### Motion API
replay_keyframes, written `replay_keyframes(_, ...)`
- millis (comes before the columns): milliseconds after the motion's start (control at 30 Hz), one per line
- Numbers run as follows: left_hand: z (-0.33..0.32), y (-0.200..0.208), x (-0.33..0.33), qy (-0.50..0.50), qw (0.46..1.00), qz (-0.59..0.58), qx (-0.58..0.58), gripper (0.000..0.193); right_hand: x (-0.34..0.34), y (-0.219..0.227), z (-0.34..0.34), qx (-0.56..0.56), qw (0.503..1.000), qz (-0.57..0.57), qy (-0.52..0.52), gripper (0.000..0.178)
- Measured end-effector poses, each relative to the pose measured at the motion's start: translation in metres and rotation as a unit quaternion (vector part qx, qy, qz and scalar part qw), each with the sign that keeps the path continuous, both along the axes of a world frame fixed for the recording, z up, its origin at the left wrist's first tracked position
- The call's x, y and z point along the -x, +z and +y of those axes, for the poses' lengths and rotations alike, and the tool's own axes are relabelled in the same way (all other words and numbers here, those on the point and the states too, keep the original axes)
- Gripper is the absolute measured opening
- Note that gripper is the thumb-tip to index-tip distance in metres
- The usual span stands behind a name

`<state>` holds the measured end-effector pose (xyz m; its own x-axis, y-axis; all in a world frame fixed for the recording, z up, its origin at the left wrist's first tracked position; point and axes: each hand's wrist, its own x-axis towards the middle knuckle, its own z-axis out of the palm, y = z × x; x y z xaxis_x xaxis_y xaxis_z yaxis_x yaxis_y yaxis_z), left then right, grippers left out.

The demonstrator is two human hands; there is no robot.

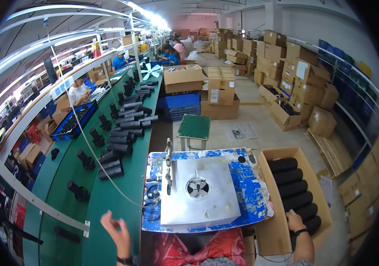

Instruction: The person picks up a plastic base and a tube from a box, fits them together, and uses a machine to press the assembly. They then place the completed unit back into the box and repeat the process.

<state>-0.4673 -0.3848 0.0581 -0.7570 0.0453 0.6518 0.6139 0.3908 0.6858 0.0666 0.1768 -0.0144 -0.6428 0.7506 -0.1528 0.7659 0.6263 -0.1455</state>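
My left hand [117,232] is raised over the near end of the green bench, fingers curved and apart, holding nothing. My right hand [295,221] reaches into an open carton [264,177] at my right. Its fingers are curled at the end of one of the black cylinders [305,211] stacked there in a row; the fingertips are partly hidden. Between my hands stands a metal box fixture [198,188] with a round spoked opening on top. A lever clamp [168,164] rises at its left side. The fixture sits on a worn blue board [253,190].
Along the green bench [67,213] at left lie many black tubular parts [121,137], some upright on flanges. A thin cable [96,157] hangs across it. Beyond the board are a green stool [194,126], blue crates [180,106] and cartons [220,84]. Several people sit farther along.
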Motion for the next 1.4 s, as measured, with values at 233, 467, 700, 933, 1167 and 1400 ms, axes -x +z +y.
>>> replay_keyframes(233, 0.039, -0.006, -0.113, -0.14, 0.985, -0.101, 0.019, 0.053, -0.001, -0.004, -0.007, 0.053, 0.997, -0.017, -0.056, 0.047)
replay_keyframes(467, 0.042, 0.008, -0.138, -0.185, 0.977, -0.091, 0.054, 0.05, 0.004, 0.038, -0.006, -0.011, 0.999, 0.028, 0.042, 0.027)
replay_keyframes(700, 0.042, 0.017, -0.151, -0.185, 0.962, -0.157, 0.121, 0.044, -0.058, 0.032, -0.035, 0.087, 0.953, -0.187, -0.223, 0.044)
replay_keyframes(933, 0.07, 0.052, -0.166, -0.223, 0.956, -0.135, 0.132, 0.039, -0.063, 0.03, -0.028, 0.08, 0.945, -0.186, -0.256, 0.055)
replay_keyframes(1167, 0.057, 0.037, -0.148, -0.291, 0.94, -0.113, 0.136, 0.032, -0.047, 0.146, -0.048, 0.104, 0.953, 0.21, -0.192, 0.068)
replay_keyframes(1400, 0.126, 0.021, -0.148, -0.57, 0.762, -0.301, 0.066, 0.049, 0.138, 0.18, -0.177, 0.467, 0.659, 0.588, -0.034, 0.088)
